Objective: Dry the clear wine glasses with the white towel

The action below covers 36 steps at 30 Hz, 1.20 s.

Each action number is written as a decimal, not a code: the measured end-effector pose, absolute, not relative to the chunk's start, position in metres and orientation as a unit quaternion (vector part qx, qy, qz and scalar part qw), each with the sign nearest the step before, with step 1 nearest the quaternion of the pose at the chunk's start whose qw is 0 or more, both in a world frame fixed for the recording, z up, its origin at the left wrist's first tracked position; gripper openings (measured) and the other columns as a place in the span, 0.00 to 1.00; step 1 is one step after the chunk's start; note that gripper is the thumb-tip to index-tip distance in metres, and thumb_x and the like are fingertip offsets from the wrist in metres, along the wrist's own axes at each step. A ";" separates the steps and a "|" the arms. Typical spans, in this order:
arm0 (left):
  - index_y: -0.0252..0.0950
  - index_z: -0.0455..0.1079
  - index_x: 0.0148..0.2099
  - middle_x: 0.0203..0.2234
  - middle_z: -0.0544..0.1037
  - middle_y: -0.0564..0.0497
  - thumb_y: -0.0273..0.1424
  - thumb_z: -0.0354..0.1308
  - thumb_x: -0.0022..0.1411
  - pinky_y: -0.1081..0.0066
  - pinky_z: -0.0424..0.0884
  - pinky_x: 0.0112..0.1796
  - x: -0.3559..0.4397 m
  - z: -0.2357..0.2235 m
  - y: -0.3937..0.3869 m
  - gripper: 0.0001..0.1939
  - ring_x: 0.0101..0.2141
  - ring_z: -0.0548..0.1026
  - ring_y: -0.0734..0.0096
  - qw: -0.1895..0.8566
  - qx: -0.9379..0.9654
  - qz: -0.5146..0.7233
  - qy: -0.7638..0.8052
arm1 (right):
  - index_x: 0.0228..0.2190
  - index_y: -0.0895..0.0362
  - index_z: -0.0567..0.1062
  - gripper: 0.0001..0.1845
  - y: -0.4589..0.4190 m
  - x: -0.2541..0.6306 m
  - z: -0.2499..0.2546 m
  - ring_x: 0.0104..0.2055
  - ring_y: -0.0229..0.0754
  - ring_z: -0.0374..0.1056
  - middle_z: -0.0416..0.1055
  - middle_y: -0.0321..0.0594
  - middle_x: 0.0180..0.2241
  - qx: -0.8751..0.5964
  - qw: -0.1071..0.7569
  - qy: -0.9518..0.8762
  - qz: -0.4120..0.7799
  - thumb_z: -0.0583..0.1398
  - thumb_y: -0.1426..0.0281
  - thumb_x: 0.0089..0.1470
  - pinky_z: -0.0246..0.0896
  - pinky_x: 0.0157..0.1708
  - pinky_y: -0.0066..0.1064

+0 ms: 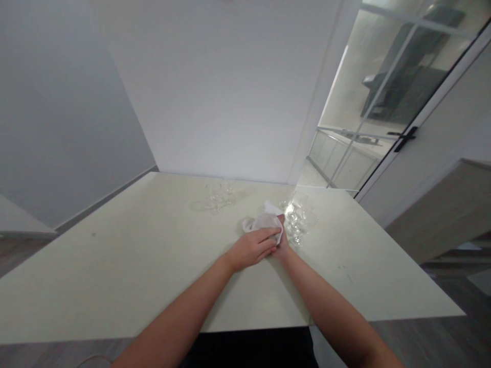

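Observation:
A white cloth (264, 221) is bunched between my two hands above the table's middle. My left hand (253, 249) presses on it from the near left, its fingers closed together over the cloth. From the right, my right hand (282, 242) is wrapped against the same cloth, its fingers partly covered. Whether a glass sits inside the folds is hidden. Just right of my right hand stand several clear glasses (296, 225) in a tight group. Farther back on the left is a smaller group of clear glasses (215, 197), apart from both hands.
The pale table (146, 255) reaches back to a white wall (222, 102). A glass-paned door (356, 117) with a black handle (405, 138) is at the right. The table's front edge runs close to my body.

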<state>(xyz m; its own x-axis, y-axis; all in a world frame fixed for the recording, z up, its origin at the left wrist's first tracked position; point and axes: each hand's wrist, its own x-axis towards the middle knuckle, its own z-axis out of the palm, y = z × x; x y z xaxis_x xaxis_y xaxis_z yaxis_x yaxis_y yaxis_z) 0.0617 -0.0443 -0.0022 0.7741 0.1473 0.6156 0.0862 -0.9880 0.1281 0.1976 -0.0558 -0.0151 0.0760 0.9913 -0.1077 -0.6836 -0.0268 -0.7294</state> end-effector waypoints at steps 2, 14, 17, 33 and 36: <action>0.35 0.69 0.42 0.57 0.68 0.42 0.29 0.48 0.67 0.66 0.68 0.52 0.062 0.000 -0.046 0.08 0.53 0.71 0.66 0.060 0.942 0.326 0.060 | 0.27 0.60 0.76 0.32 -0.058 0.200 -0.013 0.23 0.35 0.68 0.74 0.41 0.22 -0.308 0.635 -0.193 0.681 0.49 0.46 0.57 0.66 0.25 0.24; 0.39 0.62 0.52 0.51 0.72 0.40 0.33 0.58 0.59 0.58 0.67 0.50 0.040 -0.005 -0.022 0.19 0.52 0.70 0.59 -0.069 0.827 0.537 0.152 | 0.44 0.57 0.75 0.36 -0.057 0.207 -0.018 0.44 0.47 0.74 0.78 0.44 0.39 -0.219 0.627 -0.197 0.721 0.49 0.42 0.54 0.69 0.46 0.41; 0.40 0.58 0.54 0.56 0.65 0.40 0.33 0.61 0.55 0.52 0.60 0.55 0.022 0.001 -0.005 0.25 0.57 0.64 0.55 -0.108 0.702 0.659 0.248 | 0.47 0.58 0.74 0.34 -0.055 0.208 -0.021 0.47 0.48 0.73 0.78 0.43 0.40 -0.238 0.628 -0.198 0.714 0.49 0.44 0.55 0.65 0.50 0.42; 0.38 0.44 0.62 0.58 0.56 0.38 0.40 0.71 0.41 0.52 0.54 0.59 -0.001 -0.023 0.058 0.53 0.58 0.60 0.52 0.133 0.544 0.686 0.464 | 0.43 0.54 0.76 0.30 -0.055 0.209 -0.022 0.46 0.49 0.73 0.79 0.43 0.37 -0.295 0.623 -0.215 0.692 0.49 0.46 0.57 0.66 0.47 0.44; 0.38 0.47 0.61 0.55 0.60 0.38 0.39 0.71 0.41 0.54 0.60 0.56 0.001 -0.026 0.060 0.50 0.55 0.65 0.55 0.161 0.548 0.681 0.458 | 0.43 0.54 0.77 0.29 -0.056 0.208 -0.020 0.45 0.49 0.74 0.79 0.43 0.37 -0.295 0.624 -0.223 0.688 0.50 0.46 0.56 0.67 0.46 0.43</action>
<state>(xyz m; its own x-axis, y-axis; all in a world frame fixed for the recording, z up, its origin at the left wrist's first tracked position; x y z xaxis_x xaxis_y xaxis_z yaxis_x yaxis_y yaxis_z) 0.0006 0.0600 -0.0260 -0.3482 0.7212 0.5988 0.2829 -0.5282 0.8006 0.2077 -0.0562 -0.0201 -0.0476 0.9907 -0.1273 -0.7275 -0.1217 -0.6752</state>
